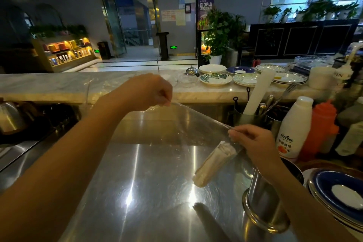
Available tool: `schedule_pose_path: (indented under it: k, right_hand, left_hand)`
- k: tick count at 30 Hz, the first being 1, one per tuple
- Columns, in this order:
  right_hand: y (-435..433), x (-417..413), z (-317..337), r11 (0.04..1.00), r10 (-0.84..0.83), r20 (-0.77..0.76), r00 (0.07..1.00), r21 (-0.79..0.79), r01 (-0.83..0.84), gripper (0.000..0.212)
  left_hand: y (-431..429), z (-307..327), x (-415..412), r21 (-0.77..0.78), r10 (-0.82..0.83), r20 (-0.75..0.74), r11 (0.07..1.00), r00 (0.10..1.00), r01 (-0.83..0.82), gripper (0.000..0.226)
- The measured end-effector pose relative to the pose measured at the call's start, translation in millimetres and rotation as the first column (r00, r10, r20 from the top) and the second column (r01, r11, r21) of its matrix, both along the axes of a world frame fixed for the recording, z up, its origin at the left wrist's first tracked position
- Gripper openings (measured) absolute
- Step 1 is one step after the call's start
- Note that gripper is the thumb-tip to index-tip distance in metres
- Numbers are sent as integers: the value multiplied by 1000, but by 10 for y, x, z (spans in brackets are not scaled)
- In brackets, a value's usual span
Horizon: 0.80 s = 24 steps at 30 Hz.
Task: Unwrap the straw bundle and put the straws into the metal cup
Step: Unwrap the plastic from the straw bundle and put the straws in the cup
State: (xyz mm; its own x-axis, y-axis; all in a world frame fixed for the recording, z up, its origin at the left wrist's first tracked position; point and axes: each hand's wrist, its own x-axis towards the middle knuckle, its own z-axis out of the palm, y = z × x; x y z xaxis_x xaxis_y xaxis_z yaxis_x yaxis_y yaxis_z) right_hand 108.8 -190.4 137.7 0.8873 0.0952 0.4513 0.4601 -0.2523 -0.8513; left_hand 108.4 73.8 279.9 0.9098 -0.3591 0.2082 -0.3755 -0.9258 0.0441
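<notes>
A clear plastic wrap sheet is stretched between my two hands above the steel counter. My left hand pinches its far upper corner, raised near the marble ledge. My right hand pinches the near right edge of the wrap. The bundle of white straws hangs tilted in the wrap just below my right hand, above the counter. The metal cup stands on the counter at the lower right, under my right forearm; its opening is partly hidden by the arm.
Steel counter below. A white bottle, an orange squeeze bottle and a utensil holder stand at right. A blue plate stack sits at the lower right. Plates line the marble ledge. A kettle stands at left.
</notes>
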Motion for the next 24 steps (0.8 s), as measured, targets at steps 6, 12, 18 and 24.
schedule_pose_path:
  k: [6,12,18,24]
  right_hand:
    - [49,-21,-31,990,10,133,991,-144,10,17]
    - [92,-30,-196,964,-2,161,987,-261,44,8]
    - [117,-21,-164,965,-51,94,994,-250,73,7]
    - [125,-50,-197,974,-72,17,997,-215,74,8]
  left_hand:
    - [288,-486,-105,-76,54,-26,996,998,-56,12]
    - [387,-913,-95,-14,63,-12,998,998,-63,12]
    - [358,-1021,-19,78,93,-7,993,996,-92,10]
    - [98,-1099,-54,5,-8,10,1000,1000,8,32]
